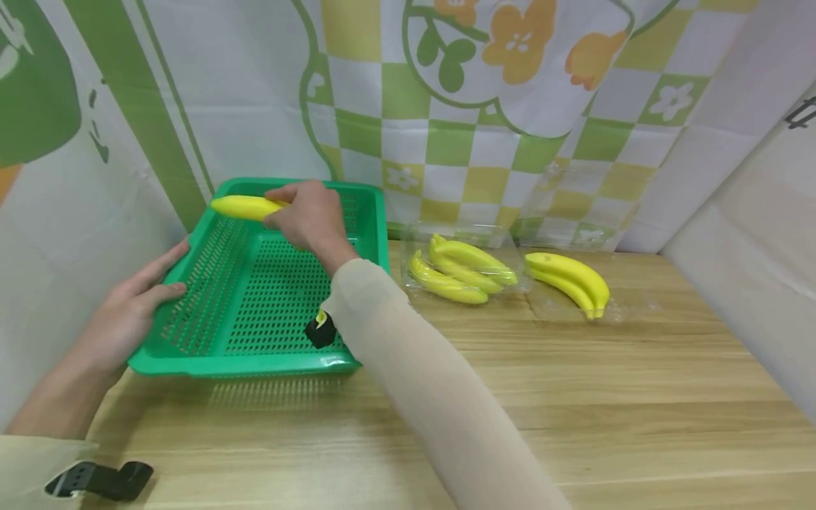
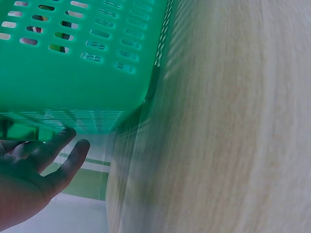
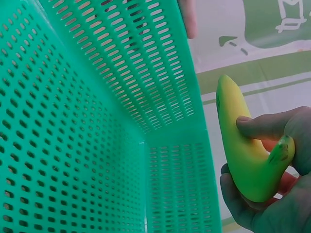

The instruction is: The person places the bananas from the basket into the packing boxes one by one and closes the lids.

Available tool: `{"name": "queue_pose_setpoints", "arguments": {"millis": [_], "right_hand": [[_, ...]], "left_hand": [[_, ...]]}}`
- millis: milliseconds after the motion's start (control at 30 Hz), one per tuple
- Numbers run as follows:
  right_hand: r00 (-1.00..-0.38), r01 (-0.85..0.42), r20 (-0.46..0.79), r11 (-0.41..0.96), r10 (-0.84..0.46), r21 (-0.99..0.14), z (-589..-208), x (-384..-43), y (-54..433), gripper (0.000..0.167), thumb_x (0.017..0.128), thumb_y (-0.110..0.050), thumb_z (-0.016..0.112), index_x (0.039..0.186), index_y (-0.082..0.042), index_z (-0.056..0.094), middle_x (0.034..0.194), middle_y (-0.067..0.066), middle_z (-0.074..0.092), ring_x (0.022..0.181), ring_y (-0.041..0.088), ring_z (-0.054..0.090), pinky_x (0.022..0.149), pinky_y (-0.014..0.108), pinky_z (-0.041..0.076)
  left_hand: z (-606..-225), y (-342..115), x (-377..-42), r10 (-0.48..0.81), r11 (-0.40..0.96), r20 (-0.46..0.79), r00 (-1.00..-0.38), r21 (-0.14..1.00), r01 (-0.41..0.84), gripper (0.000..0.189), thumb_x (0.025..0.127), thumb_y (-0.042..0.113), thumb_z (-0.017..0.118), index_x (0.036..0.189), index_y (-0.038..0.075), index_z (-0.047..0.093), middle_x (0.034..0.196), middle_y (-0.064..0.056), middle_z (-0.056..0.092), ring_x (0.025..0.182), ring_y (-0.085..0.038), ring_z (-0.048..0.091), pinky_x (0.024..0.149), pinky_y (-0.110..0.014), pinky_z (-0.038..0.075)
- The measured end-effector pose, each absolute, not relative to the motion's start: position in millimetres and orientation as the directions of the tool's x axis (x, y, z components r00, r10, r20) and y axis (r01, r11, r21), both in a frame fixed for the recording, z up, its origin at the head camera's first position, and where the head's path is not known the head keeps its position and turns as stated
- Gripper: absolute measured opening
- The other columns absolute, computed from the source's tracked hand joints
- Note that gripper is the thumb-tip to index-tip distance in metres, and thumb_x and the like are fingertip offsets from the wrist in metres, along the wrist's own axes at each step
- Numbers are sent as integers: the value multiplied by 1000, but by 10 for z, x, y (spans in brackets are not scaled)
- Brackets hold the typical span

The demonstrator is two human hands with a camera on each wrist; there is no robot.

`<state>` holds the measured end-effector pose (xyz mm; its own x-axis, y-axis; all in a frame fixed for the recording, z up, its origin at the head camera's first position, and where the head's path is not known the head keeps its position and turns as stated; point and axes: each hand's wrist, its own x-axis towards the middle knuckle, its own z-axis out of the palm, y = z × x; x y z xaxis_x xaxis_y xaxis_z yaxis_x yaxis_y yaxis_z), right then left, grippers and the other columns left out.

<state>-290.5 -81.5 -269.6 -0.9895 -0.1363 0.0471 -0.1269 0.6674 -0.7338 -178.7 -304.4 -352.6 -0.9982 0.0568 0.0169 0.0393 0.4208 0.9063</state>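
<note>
My right hand (image 1: pixel 312 216) grips a yellow banana (image 1: pixel 245 207) above the far part of a green perforated plastic basket (image 1: pixel 255 366). In the right wrist view, thumb and fingers close round the banana (image 3: pixel 245 150), beside the basket's rim (image 3: pixel 206 145); its short stem points toward the hand. At the basket's left side, my left hand (image 1: pixel 130 312) holds the rim, thumb on top and fingers along the outside. The left wrist view shows this hand (image 2: pixel 36 174) under the rim against the outer wall (image 2: pixel 73 82). The basket's visible floor is bare mesh.
Several bananas (image 1: pixel 462 265) lie in a clear plastic box (image 1: pixel 414 234) right of the basket. Farther right, more bananas (image 1: pixel 567 276) rest on clear plastic. A patterned cloth (image 1: pixel 408 142) hangs behind the wooden table (image 1: pixel 574 411), with white cloth at both sides.
</note>
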Motion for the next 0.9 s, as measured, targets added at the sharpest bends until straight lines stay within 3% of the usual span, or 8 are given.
{"name": "queue_pose_setpoints", "arguments": {"millis": [167,300,500,667,833,900], "right_hand": [[-990,-122,38,672,-138,-730,-2589,-2900,-795,39,93,-28,85,129,-42,76,132,-13,75,69,9,61,52,20,43],[-987,-143,54,681,-150,-718,-2511,-2894,-734,40,94,-29,84,132,-40,75,133,-14,74,73,8,62,54,19,45],[-984,-169,77,691,-161,-703,-2449,-2904,-591,40,95,-29,83,134,-37,75,133,-15,74,92,6,64,64,18,51],[-979,-196,103,695,-174,-692,-2424,-2930,-425,40,96,-29,81,135,-35,74,134,-13,74,96,7,67,69,18,52],[-978,-203,128,641,-163,-740,-2388,-2941,-258,40,96,-25,82,135,-29,75,135,-9,74,107,7,66,76,17,53],[-980,-197,131,613,-151,-765,-2368,-2938,-191,40,95,-23,83,134,-28,76,135,-7,74,105,8,67,73,18,53]], "left_hand": [[-3509,-3047,-1787,53,431,15,-998,901,36,60,116,35,37,171,33,12,179,-1,-6,162,-43,-17,124,-74,-15],[-3510,-3050,-1789,59,426,17,-998,904,40,61,116,36,39,171,32,12,179,1,-5,162,-42,-17,125,-73,-15],[-3524,-3054,-1784,63,424,24,-998,904,48,61,117,35,39,171,32,12,179,5,-5,163,-40,-18,125,-73,-16],[-3539,-3061,-1789,75,423,32,-997,904,61,61,117,36,39,171,31,13,178,6,-4,163,-39,-18,124,-73,-17],[-3554,-3070,-1799,77,417,37,-996,906,66,61,116,36,39,171,32,13,178,7,-4,163,-38,-18,125,-71,-17],[-3559,-3075,-1801,78,413,41,-996,908,70,61,116,36,39,171,32,13,178,8,-4,163,-38,-18,125,-71,-17]]}}
